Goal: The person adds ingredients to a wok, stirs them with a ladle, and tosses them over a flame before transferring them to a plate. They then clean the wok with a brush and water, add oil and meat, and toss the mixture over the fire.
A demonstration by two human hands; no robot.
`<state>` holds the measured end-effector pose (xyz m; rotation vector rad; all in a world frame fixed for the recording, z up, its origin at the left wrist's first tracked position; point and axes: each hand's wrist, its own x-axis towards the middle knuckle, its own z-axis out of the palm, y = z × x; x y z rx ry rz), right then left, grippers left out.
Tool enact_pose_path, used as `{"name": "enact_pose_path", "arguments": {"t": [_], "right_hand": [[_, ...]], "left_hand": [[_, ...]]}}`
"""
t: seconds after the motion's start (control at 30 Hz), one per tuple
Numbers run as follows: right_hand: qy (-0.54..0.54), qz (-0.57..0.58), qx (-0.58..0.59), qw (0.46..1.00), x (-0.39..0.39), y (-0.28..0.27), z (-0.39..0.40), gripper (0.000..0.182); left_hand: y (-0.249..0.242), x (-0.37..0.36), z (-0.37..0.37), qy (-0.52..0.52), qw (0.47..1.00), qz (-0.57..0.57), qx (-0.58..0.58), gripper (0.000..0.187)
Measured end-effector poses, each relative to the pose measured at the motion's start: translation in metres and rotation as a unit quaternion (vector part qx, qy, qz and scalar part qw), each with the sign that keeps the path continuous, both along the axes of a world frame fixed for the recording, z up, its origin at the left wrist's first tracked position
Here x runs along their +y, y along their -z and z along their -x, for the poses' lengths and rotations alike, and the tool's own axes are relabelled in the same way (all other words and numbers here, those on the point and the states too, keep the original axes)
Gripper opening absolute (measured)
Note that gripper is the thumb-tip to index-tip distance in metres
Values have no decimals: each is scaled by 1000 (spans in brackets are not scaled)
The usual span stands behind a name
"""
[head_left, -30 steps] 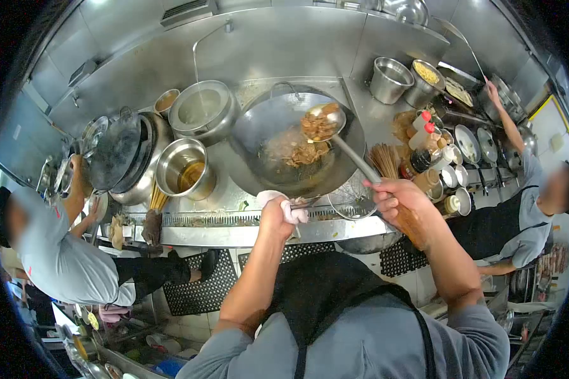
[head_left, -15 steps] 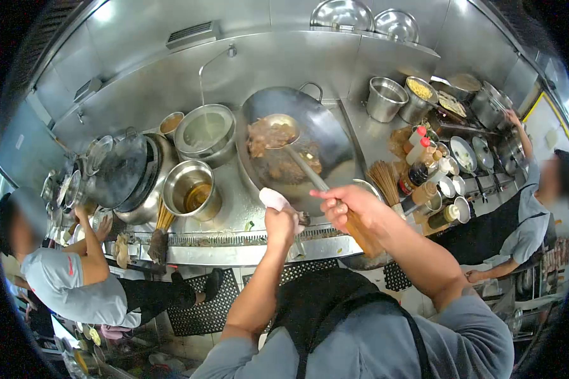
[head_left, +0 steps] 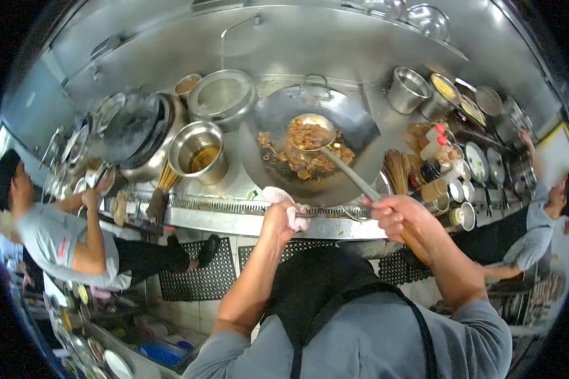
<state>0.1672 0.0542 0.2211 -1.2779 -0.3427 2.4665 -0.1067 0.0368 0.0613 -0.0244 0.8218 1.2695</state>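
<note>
Holding the wok [head_left: 278, 120] handle through a cloth [head_left: 284, 205], my left hand [head_left: 277, 218] fingers wrap tight; my right hand [head_left: 401, 215] fingers grip the ladle [head_left: 310, 136] full of food.

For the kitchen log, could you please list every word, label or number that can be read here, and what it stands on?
None can be read.
Sauce bottles right of the wok: labels too small and blurred.
Co-worker's grey shirt: a small red mark, unreadable.
Ladle, cloth and steel pots: no lettering shows.
</note>
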Motion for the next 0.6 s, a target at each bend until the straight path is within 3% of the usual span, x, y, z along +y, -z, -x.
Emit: {"name": "enact_pose_path", "arguments": {"t": [0.13, 0.3, 0.5, 0.6], "right_hand": [[-116, -67, -46, 990, 2, -3, -61, 24], [-255, -59, -84, 961, 27, -13, -103, 31], [-421, -39, -88, 902, 46, 4, -100, 30], [-526, -31, -65, 847, 42, 19, -70, 31]], "left_hand": [[-20, -63, -20, -25, 1000, -3, -14, 20], [-26, -148, -72, -147, 989, 24, 11, 37], [-47, -241, -150, -276, 956, 90, 28, 37], [-24, -300, -190, -393, 914, 100, 21, 41]]}}
